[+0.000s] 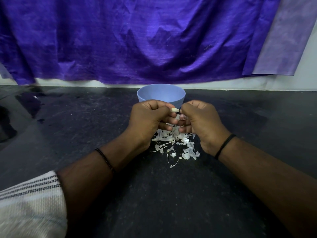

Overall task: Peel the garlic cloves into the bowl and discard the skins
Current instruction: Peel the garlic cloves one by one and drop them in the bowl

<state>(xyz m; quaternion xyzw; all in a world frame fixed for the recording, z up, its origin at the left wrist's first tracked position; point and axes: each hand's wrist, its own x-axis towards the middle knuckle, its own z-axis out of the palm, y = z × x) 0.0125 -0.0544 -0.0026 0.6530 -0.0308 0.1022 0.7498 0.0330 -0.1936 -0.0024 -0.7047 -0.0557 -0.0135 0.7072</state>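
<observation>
I count one garlic clove [175, 110], pinched between left hand [148, 119] and right hand [202, 121], just before one blue bowl [161, 95]. One heap of skins [175, 145] below (pieces uncountable).

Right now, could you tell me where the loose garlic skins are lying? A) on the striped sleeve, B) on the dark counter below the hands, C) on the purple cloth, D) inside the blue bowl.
B: the garlic skins lie scattered on the dark counter, under the left hand and right hand, nearer the camera than the blue bowl.
</observation>
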